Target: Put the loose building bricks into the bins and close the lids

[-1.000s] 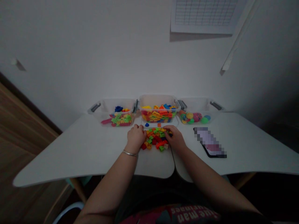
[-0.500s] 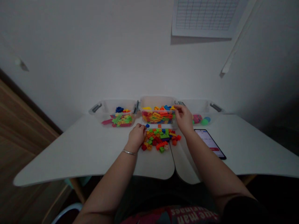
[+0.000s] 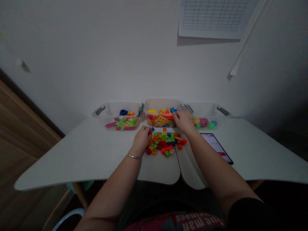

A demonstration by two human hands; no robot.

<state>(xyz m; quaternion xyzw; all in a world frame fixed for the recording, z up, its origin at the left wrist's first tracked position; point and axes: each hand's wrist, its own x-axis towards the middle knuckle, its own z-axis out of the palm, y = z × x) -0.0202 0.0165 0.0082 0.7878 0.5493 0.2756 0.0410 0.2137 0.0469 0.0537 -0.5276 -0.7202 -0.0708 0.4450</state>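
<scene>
A heap of small coloured bricks [image 3: 166,143] lies on the white table [image 3: 91,154] in front of me. My left hand [image 3: 142,138] rests curled at the heap's left edge, fingers on the bricks; what they hold is hidden. My right hand [image 3: 184,122] is over the right front corner of the middle clear bin [image 3: 161,106], which holds many coloured bricks. Its fingers are bent down at the bin's rim, and what is in them I cannot make out.
A left clear bin [image 3: 113,110] holds green, red and blue pieces. A right clear bin [image 3: 207,110] holds coloured balls. A phone [image 3: 218,148] with a lit screen lies to the right of the heap. The wall stands right behind the bins.
My right hand left the heap, rose to the middle bin's right side, then shifted a little left and down over its corner. The left hand stayed at the heap.
</scene>
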